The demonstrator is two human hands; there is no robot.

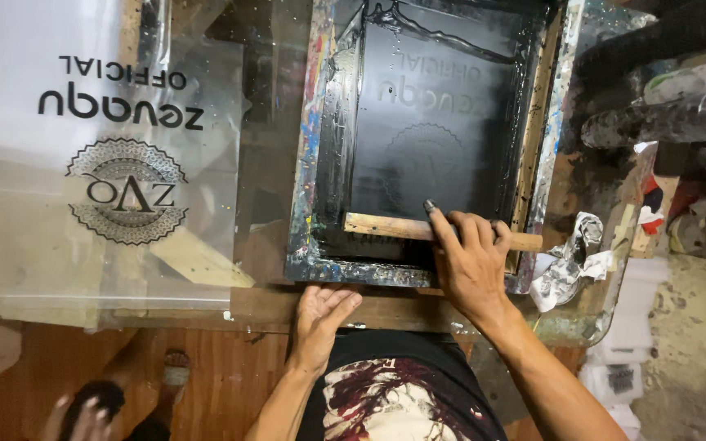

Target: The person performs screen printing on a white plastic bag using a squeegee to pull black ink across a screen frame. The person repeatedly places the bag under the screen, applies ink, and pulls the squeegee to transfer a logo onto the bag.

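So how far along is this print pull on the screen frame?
Black ink already coats the screen frame. The right hand grips the wooden squeegee at the frame's near end, while the left hand rests on the table edge. The frame still lies flat, not yet lifted; a printed clear sheet lies to the left.

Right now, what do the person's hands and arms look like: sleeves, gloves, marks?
Both forearms are bare, with no sleeves or gloves visible. The right hand has black ink smudges on its fingers, darkest at the index fingertip. The left hand looks unmarked. No rings or watch show.

Worn wooden table edge (402,309); reddish wood floor (230,376) below; glass-topped surface (263,163) left; dim light.
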